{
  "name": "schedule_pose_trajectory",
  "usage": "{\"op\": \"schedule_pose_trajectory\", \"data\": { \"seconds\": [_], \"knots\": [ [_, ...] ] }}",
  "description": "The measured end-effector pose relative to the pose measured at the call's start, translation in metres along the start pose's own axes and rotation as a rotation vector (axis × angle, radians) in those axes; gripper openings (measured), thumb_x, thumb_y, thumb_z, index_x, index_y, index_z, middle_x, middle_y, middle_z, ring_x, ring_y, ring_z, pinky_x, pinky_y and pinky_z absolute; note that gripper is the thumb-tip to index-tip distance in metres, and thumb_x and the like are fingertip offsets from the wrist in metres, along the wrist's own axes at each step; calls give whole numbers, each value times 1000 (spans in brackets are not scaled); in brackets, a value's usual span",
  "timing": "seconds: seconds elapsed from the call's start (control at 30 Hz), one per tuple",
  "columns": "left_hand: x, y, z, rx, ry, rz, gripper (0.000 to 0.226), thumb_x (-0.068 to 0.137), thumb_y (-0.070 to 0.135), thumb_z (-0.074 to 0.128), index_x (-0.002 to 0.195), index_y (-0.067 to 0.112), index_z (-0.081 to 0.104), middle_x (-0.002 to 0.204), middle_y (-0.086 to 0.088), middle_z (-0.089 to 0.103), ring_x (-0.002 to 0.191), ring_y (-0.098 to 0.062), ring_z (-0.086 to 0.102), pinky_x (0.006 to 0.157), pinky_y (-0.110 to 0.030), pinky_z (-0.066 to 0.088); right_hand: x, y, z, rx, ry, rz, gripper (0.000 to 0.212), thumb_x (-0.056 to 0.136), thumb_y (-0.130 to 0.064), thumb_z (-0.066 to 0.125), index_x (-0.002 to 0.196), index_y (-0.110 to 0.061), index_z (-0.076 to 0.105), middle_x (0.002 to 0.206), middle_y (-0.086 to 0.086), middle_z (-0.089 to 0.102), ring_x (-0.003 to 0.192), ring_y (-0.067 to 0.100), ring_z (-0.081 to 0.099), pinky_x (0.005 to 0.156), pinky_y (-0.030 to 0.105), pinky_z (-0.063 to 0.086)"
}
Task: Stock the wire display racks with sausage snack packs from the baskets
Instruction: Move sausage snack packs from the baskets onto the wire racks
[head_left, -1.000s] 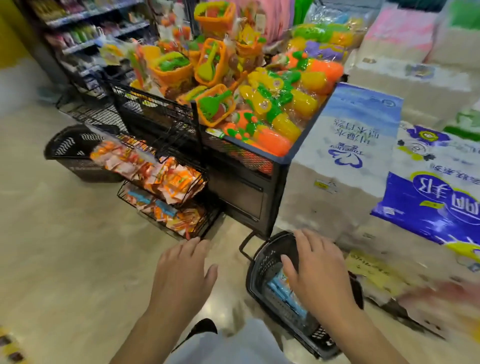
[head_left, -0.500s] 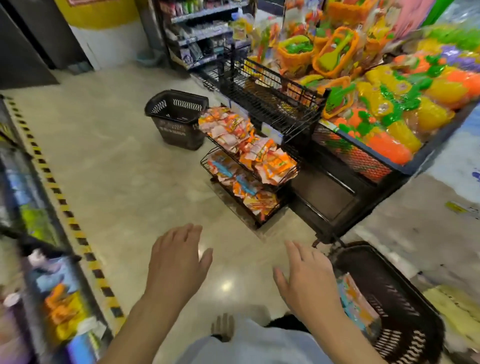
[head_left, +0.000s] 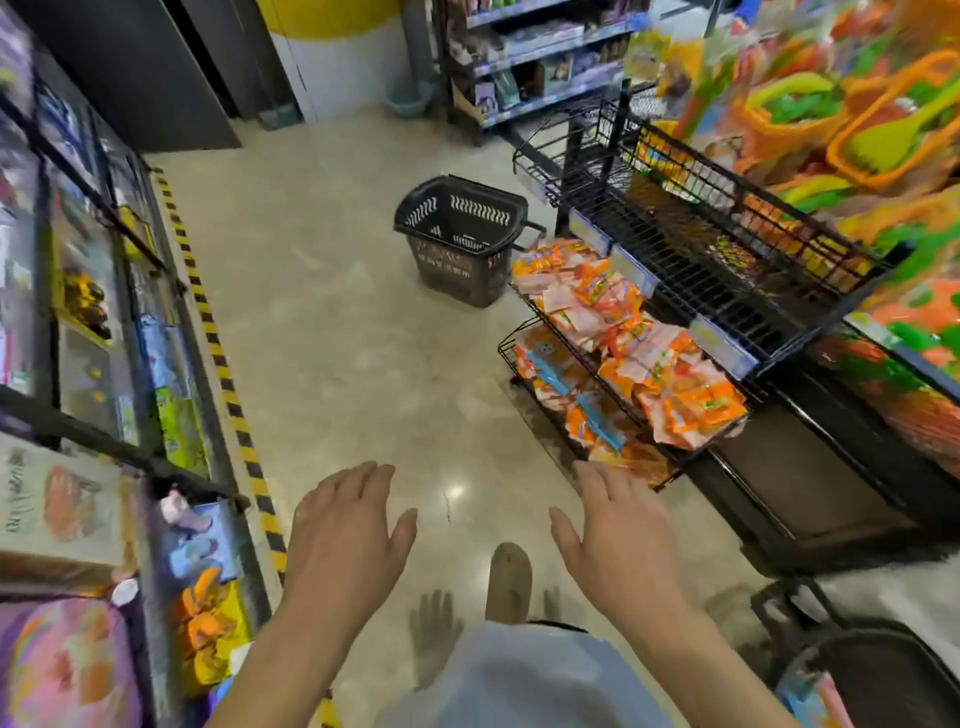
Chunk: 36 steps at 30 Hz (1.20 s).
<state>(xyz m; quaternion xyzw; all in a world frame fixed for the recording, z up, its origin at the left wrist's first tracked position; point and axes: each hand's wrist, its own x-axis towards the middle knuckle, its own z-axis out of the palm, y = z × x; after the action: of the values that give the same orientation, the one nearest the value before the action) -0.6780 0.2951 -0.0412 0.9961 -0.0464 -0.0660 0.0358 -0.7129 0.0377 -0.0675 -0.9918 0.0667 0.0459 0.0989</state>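
Orange sausage snack packs (head_left: 623, 332) lie heaped on the two lower tiers of the wire rack (head_left: 737, 291) at right. Nearer, the right grip (head_left: 618, 545) and left grip (head_left: 343, 540) hover palm-down over the floor (head_left: 337, 338), fingers spread, touching nothing. A black basket (head_left: 460, 236) stands on the floor just left of the rack's far end, and another basket (head_left: 883, 639) sits at near right.

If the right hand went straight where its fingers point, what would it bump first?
Probably the orange snack packs on the lower wire rack, just ahead of the right hand, though depth is unclear.
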Motion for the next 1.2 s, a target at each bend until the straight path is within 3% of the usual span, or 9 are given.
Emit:
{"op": "schedule_pose_trajectory", "data": {
  "seconds": [0.17, 0.37, 0.53, 0.67, 0.87, 0.93, 1.0, 1.1, 1.2],
  "knots": [
    [75, -7, -19, 13, 41, -26, 53, 85, 43, 61, 124, 10, 71, 122, -9, 72, 110, -32, 68, 91, -47, 57, 97, -8, -15, 5, 43, -18, 57, 78, -39, 85, 122, -6, 70, 115, 13, 73, 98, 37, 69, 81, 48, 58],
    [155, -1, -33, -8, 8, 15, 56, 85, 47, 55, 127, 13, 70, 125, -6, 71, 113, -29, 67, 93, -45, 55, 175, -14, -32, -9, 24, 5, 65, 100, -53, 48, 155, -18, 42, 149, 4, 53, 134, 29, 50, 112, 42, 38],
    [244, -2, -29, -48, -61, 93, 55, 97, 47, 53, 143, 16, 58, 143, -4, 60, 131, -28, 55, 106, -43, 43, 218, -14, -19, 17, 55, 114, 56, 91, -46, 56, 130, -8, 69, 123, 13, 71, 106, 37, 67, 94, 49, 53],
    [326, -2, -34, -54, -97, 199, 60, 98, 50, 45, 148, 18, 52, 149, -4, 55, 137, -28, 48, 111, -42, 37, 243, -33, -11, 35, 5, 286, 58, 85, -43, 76, 134, -13, 66, 125, 10, 71, 105, 36, 67, 90, 48, 55],
    [443, 10, -27, 1, -187, 416, 57, 98, 47, 57, 147, 19, 51, 148, -3, 56, 134, -29, 50, 111, -41, 39, 292, -66, 8, -9, -72, 473, 62, 96, -55, 44, 136, -12, 63, 119, 9, 70, 102, 34, 66, 83, 48, 56],
    [475, 19, -15, 12, -219, 460, 56, 98, 48, 56, 148, 21, 50, 147, -1, 57, 133, -27, 51, 110, -40, 40, 314, -68, 17, 27, -43, 546, 59, 97, -52, 49, 136, -11, 63, 122, 10, 70, 103, 35, 66, 83, 48, 56],
    [503, 28, 1, -1, -253, 503, 56, 98, 46, 58, 146, 19, 51, 143, -3, 59, 130, -29, 53, 107, -41, 40, 337, -63, 30, 93, -24, 616, 56, 97, -47, 58, 139, -10, 61, 130, 11, 67, 110, 35, 64, 90, 48, 55],
    [543, 45, 33, -24, -298, 520, 61, 97, 49, 59, 149, 19, 48, 145, -4, 56, 131, -30, 50, 107, -42, 39, 373, -49, 53, 154, -36, 686, 66, 101, -51, 52, 152, -11, 45, 151, 8, 52, 134, 32, 50, 109, 45, 43],
    [581, 68, 70, -69, -283, 534, 69, 95, 56, 60, 150, 18, 44, 149, -7, 51, 135, -32, 46, 107, -43, 38, 411, -24, 86, 224, 21, 753, 73, 101, -57, 51, 157, -12, 37, 158, 9, 44, 143, 32, 40, 116, 44, 35]
  ]
}}
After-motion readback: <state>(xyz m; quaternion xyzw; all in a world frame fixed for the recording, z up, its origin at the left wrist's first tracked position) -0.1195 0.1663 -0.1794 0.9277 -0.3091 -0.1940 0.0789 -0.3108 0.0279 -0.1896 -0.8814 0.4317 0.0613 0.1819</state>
